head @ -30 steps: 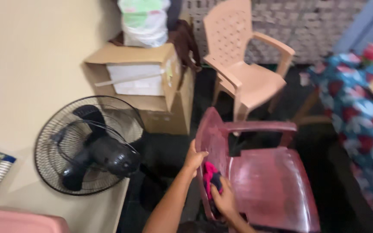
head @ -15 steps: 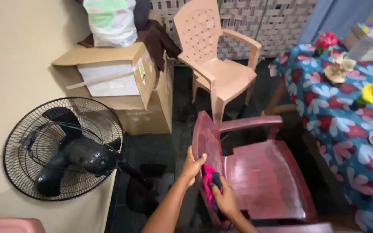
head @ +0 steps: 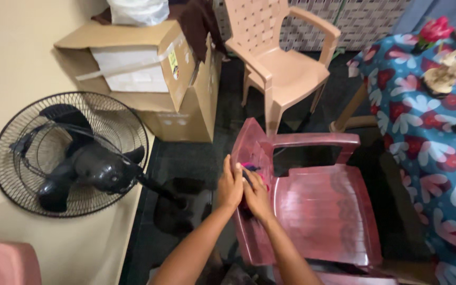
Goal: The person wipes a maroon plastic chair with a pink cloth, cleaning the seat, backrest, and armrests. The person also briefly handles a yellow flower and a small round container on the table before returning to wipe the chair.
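A maroon plastic armchair (head: 317, 206) stands on the dark floor (head: 186, 158), its seat dull and streaked with pale dust, its perforated backrest turned toward the person. Both hands meet at that backrest: the left hand (head: 230, 186) grips its edge, and the right hand (head: 256, 192) is closed on a pink and dark cloth (head: 250, 168) pressed against the inner face. A black fan (head: 72, 155) leans nearby.
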